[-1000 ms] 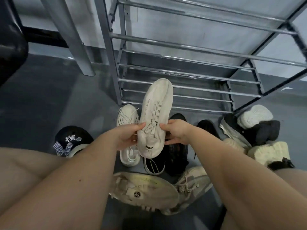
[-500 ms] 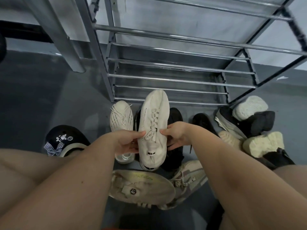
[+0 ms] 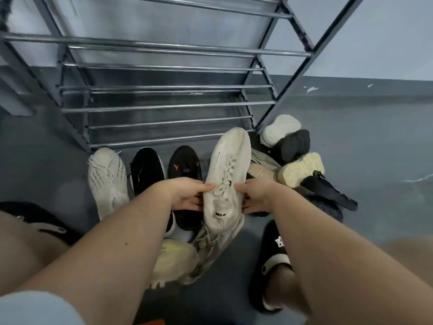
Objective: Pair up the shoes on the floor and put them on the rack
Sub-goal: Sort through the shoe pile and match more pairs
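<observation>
My black slipper (image 3: 273,261) is nearest. Above a beige sneaker (image 3: 210,249), my left hand (image 3: 187,195) and right hand (image 3: 255,195) pinch a white sneaker (image 3: 228,174) by its sides. Beyond on the floor (image 3: 375,148): its white mate (image 3: 107,179), two black shoes (image 3: 185,167), a heap (image 3: 293,156), then the rack (image 3: 164,106).

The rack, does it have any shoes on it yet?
No, the rack shows only bare metal bars, and the shoes, like the white sneaker, sit on the floor.

A home entryway: a metal shoe rack (image 3: 164,106) against the wall, shoes (image 3: 293,156) heaped on the grey floor (image 3: 375,160).
</observation>
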